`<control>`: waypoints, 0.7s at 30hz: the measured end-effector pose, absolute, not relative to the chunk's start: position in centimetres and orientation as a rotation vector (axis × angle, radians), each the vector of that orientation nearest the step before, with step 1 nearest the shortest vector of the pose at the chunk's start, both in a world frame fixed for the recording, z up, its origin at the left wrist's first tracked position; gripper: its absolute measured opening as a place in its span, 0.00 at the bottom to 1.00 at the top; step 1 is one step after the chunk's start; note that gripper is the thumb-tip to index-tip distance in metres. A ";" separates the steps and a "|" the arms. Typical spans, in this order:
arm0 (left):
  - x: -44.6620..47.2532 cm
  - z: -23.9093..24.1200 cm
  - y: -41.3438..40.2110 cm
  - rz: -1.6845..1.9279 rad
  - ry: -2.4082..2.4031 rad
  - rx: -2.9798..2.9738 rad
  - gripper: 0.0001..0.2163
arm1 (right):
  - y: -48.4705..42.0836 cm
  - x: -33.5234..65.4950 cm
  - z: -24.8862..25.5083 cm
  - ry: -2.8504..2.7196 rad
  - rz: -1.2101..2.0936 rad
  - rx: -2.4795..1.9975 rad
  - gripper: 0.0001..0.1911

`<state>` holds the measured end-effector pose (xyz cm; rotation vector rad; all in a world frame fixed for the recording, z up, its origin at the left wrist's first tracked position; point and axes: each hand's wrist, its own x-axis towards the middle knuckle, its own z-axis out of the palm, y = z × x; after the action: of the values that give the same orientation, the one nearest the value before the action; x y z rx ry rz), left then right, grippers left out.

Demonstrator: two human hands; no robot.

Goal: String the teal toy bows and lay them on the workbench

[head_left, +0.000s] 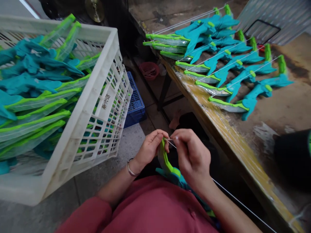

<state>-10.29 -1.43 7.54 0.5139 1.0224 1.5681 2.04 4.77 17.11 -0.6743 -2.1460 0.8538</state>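
Note:
A teal and lime-green plastic toy bow [166, 158] rests against my body, its limb pointing up between my hands. My left hand [154, 145] is closed around the tip of that limb. Just to its right, my right hand [194, 153] pinches a white string [171, 143] that runs across to the limb tip. A longer stretch of white cord [239, 199] slants from under my right wrist to the lower right. The bow's lower part is mostly hidden by my right arm and my red top.
A white plastic crate [80, 129] full of similar bows stands on the left. Several strung bows [257, 94] lie in rows on the wooden table [262, 136] to the right. A blue crate [134, 106] and a pink bowl [149, 70] sit lower, beyond my hands. A dark bucket-like container [293, 158] stands at the right edge.

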 end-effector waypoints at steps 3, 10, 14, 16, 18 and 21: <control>-10.6 7.7 -2.0 1.509 0.889 0.570 0.13 | 6.3 2.2 15.7 -1.942 0.970 -0.977 0.06; -9.9 8.1 -2.0 1.532 0.984 0.604 0.12 | 6.9 3.3 14.0 -1.881 1.024 -1.010 0.05; -9.8 8.0 -1.9 1.533 1.026 0.520 0.13 | 5.8 4.4 13.6 -2.196 0.780 -0.739 0.04; -9.8 8.1 -1.9 1.546 1.059 0.517 0.12 | 5.2 4.8 13.1 -2.320 0.701 -0.643 0.05; -9.8 8.2 -1.9 1.564 1.103 0.539 0.12 | 4.7 4.8 12.4 -2.373 0.654 -0.623 0.05; -9.7 8.4 -1.9 1.563 1.149 0.548 0.11 | 4.3 4.6 12.0 -2.365 0.639 -0.636 0.05</control>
<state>-9.69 -1.94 8.42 0.5485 1.1494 1.5633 4.63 4.28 12.04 -0.6357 -2.3648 0.6385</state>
